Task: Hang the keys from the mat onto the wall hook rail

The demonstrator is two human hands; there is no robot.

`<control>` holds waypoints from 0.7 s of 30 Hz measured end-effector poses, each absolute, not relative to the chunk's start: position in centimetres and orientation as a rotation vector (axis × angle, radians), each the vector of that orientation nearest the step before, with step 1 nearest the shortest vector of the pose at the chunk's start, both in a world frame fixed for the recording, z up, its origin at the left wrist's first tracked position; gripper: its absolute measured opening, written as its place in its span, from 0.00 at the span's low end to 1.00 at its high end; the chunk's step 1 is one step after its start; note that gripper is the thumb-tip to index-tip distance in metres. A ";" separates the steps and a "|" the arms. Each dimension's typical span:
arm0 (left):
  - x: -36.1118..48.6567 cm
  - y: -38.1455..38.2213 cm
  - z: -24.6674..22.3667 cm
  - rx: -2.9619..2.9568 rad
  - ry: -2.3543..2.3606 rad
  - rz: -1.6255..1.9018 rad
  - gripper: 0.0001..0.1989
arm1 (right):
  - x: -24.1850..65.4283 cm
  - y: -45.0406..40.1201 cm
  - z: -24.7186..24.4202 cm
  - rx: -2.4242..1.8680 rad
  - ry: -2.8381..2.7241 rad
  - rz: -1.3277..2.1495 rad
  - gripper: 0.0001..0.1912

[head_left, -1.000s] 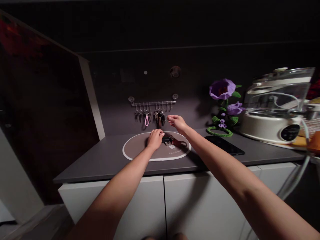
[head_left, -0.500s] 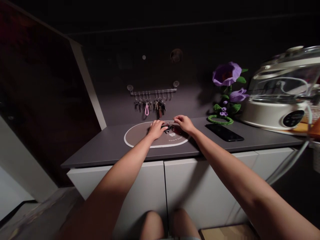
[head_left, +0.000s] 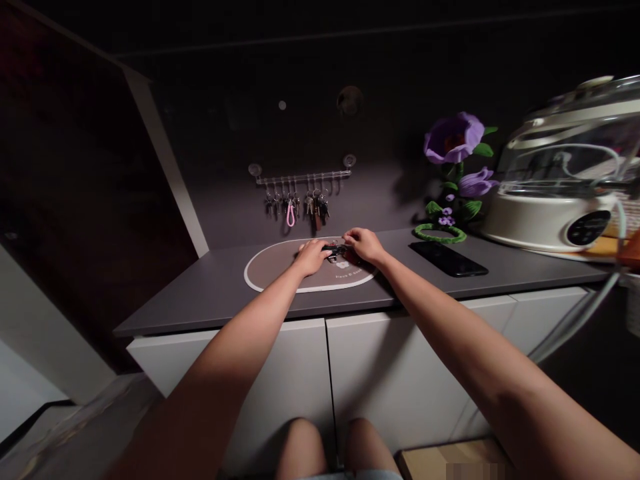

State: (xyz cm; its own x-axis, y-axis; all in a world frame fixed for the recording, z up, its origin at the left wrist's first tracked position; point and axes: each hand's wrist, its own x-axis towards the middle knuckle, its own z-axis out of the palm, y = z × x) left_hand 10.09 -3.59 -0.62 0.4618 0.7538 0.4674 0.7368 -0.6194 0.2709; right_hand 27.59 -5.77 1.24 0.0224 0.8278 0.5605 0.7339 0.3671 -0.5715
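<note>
A small dark bunch with shiny metal parts, which looks like keys (head_left: 338, 253), is low over the oval brown mat (head_left: 273, 267) between my hands. From the left, my left hand (head_left: 312, 257) has its thumb and fingers closed on the bunch. My right hand (head_left: 367, 245) is at the right end of the bunch, thumb and fingertips pinched together; whatever is in that pinch is too small to make out. Part of a dark red piece shows under the right fingers.
Several sets of keys (head_left: 316, 207) hang from a clear hook rail (head_left: 305, 178) on the wall. A black phone (head_left: 448, 258) lies to the right, before a purple flower decoration (head_left: 455, 140). A white appliance (head_left: 540, 220) with a clear cover stands farther right.
The view has shifted slightly. My left fingers sit a little differently on the dark bunch, and more of it shows; my right hand keeps its pinch in nearly the same place.
</note>
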 end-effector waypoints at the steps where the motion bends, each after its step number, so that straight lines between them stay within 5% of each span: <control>1: 10.1 -3.6 -0.6 2.658 1.360 0.888 0.14 | 27.5 -5.8 1.3 -1.373 -1.725 0.134 0.06; 21: 10.2 -3.8 0.6 2.339 1.329 1.370 0.13 | 26.7 -6.5 1.7 -1.295 -1.827 0.044 0.05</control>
